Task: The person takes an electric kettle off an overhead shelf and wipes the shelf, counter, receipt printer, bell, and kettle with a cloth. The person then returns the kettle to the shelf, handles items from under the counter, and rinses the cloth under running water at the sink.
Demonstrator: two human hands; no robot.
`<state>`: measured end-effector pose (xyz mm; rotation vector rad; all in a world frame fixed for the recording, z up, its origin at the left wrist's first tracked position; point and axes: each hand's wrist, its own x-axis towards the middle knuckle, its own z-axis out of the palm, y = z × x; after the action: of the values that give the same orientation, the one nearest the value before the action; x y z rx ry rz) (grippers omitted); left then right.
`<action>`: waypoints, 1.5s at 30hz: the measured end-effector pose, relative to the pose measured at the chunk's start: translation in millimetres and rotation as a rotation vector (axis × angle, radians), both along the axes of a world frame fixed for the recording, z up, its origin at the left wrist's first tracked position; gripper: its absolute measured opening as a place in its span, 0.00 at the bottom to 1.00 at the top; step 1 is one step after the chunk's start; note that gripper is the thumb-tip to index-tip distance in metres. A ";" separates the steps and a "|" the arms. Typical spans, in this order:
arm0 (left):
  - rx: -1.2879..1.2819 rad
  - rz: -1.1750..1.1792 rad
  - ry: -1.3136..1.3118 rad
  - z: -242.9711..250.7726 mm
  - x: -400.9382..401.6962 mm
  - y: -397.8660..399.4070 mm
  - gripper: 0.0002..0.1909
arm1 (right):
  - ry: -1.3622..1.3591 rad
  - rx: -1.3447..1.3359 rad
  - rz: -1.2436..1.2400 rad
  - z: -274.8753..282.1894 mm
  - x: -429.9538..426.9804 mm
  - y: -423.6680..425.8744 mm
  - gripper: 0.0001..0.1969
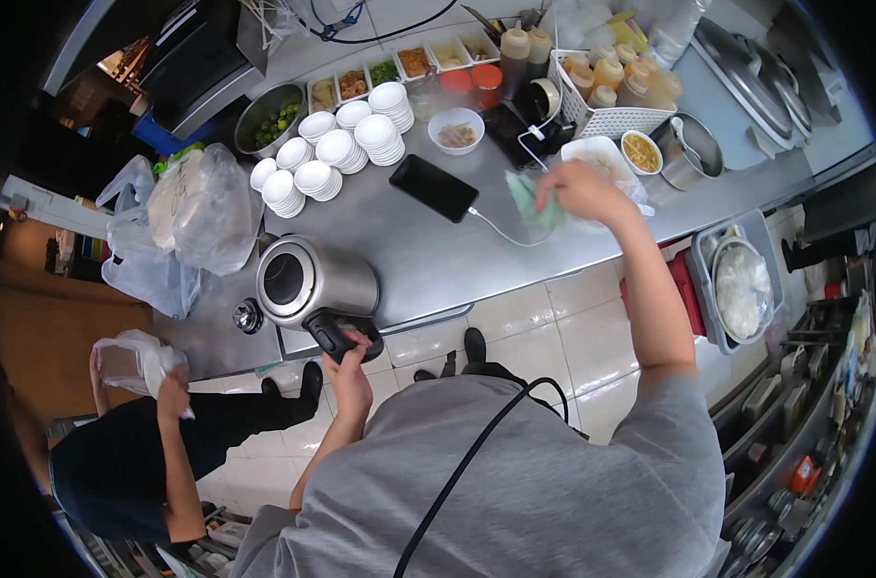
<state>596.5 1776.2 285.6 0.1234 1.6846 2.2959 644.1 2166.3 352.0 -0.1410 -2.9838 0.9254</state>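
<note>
My left hand grips the black handle of a stainless steel kettle, which is at the front edge of the steel counter. My right hand is slightly blurred, with its fingers closed on a thin pale green cloth lying on the counter. Behind that hand is a white tub, partly covered by it. A black smartphone with a white cable lies between my hands. Beyond it stands a white bowl with pale shreds inside.
Stacked white dishes stand left of the phone. Plastic bags fill the counter's left end, near a co-worker holding another bag. A white basket of squeeze bottles, a noodle cup and a metal pot stand at right.
</note>
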 end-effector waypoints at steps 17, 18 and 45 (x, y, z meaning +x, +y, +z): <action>-0.221 0.122 0.041 16.4 -39.5 -67.0 0.05 | -0.515 -0.202 -0.956 -249.2 288.5 -12.6 0.13; -0.229 0.109 0.041 18.5 -38.4 -69.5 0.05 | -0.395 -0.358 -1.033 -258.5 299.3 -19.2 0.13; -0.289 0.684 0.058 76.8 46.4 -211.2 0.10 | 0.195 0.504 -0.063 -197.5 -201.8 -227.4 0.34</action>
<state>642.9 1565.0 362.4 -0.5307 2.3384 2.4474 442.3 1938.8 154.5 -0.1251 -2.8957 0.1506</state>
